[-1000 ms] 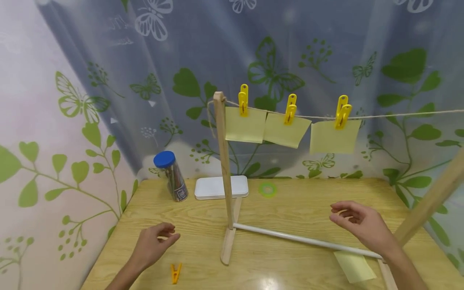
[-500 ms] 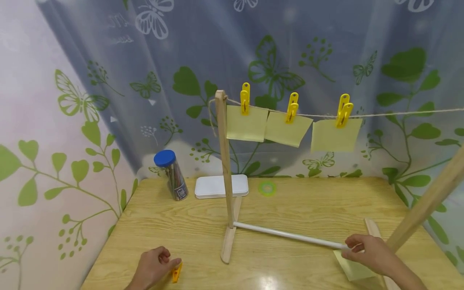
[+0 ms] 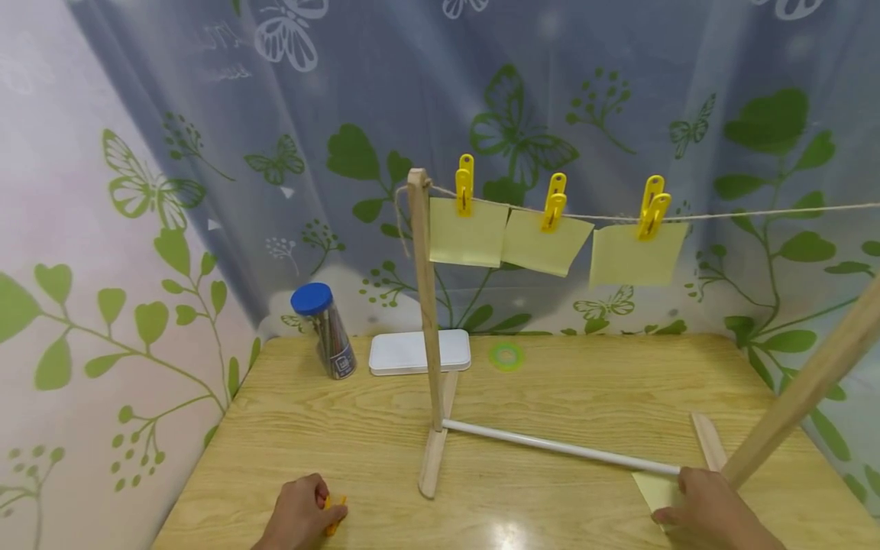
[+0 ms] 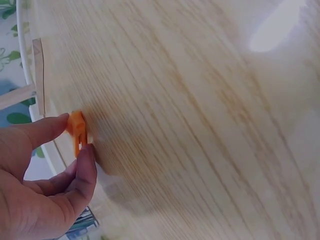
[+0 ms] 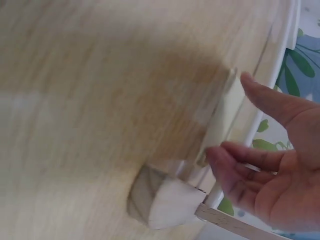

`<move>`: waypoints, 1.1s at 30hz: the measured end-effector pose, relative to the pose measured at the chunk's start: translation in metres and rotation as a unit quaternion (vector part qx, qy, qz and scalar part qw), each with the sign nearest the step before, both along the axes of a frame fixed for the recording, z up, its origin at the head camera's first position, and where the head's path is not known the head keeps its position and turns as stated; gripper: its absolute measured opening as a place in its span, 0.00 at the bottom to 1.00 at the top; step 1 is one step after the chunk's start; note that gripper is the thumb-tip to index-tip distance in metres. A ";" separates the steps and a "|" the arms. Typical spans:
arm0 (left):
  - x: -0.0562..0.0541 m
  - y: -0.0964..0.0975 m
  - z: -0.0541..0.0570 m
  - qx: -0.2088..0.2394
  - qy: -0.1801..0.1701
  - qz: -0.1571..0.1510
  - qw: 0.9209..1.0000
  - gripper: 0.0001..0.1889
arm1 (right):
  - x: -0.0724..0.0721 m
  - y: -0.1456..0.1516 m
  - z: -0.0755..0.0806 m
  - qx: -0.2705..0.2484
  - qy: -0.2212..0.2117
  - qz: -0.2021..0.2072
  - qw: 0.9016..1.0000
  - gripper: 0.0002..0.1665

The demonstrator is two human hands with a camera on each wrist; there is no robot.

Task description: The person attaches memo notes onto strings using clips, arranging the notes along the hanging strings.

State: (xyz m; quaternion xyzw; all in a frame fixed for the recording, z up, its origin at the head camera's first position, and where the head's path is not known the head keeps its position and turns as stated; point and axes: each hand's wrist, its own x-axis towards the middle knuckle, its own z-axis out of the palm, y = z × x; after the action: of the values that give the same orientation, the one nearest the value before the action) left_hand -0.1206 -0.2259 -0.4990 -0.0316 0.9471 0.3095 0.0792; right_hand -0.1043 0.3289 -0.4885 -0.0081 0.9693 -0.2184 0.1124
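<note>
At the table's front left, my left hand [image 3: 301,513] pinches a small orange plastic clip [image 4: 77,127] between thumb and fingertips, close over the wood. My right hand [image 3: 718,508] reaches down over a pale yellow sticky note [image 3: 653,489], covering much of it in the head view. Seen from the right wrist, thumb and fingers are spread apart at opposite ends of the note [image 5: 222,117], fingertips right at its edge. Three yellow clips [image 3: 554,203] hold three similar notes [image 3: 467,237] on a string [image 3: 756,215] above the table.
A wooden post [image 3: 425,305] on a foot carries the string's left end; another slanted post [image 3: 804,389] rises at right. A white rod [image 3: 550,443] joins them low down. Behind stand a blue-lidded jar [image 3: 330,336], a white case [image 3: 454,351] and a green tape ring [image 3: 506,356].
Both hands have come down to the table. The left has taken hold of the orange clip; the right has moved down onto the sticky note near the right post.
</note>
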 end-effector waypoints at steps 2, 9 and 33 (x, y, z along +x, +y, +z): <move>-0.001 0.000 0.000 0.004 0.004 -0.003 1.000 0.15 | 0.003 0.001 -0.002 0.013 -0.005 -0.007 1.000 0.35; -0.003 0.002 0.001 -0.014 0.024 -0.026 0.999 0.11 | 0.007 -0.002 -0.004 0.032 -0.014 -0.021 0.999 0.44; -0.009 0.009 0.000 -0.065 0.020 -0.053 0.996 0.14 | 0.015 -0.012 -0.010 -0.025 -0.047 -0.082 0.995 0.38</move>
State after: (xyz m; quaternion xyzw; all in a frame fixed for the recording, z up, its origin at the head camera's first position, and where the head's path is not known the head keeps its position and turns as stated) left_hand -0.1298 -0.2167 -0.4987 0.0195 0.9669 0.2431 0.0745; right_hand -0.0897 0.3174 -0.4981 0.0785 0.9547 -0.2510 0.1394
